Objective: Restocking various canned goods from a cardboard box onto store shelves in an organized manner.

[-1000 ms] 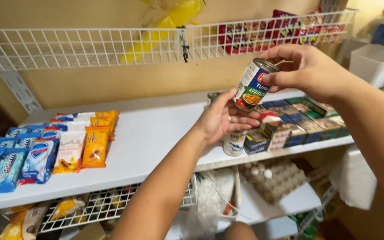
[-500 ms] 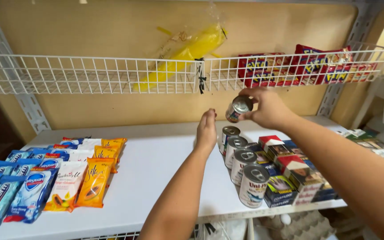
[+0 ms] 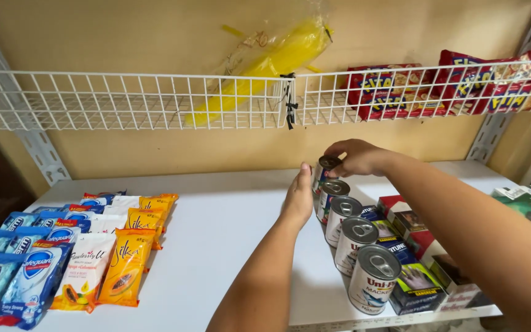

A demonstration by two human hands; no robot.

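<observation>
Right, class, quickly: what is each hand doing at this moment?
Left hand: open, flat against the row of cans.
Right hand: closed on the rearmost can.

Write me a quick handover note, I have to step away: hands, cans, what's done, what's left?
Right hand: grip closed on the rear can, at the back end of the can row.
Left hand: open, palm flat beside that row, holding nothing.
Done: four cans stand upright in a line beside the small boxes on the white shelf.
Left: whether the rear can has touched down cannot be told; it is not released.
</observation>
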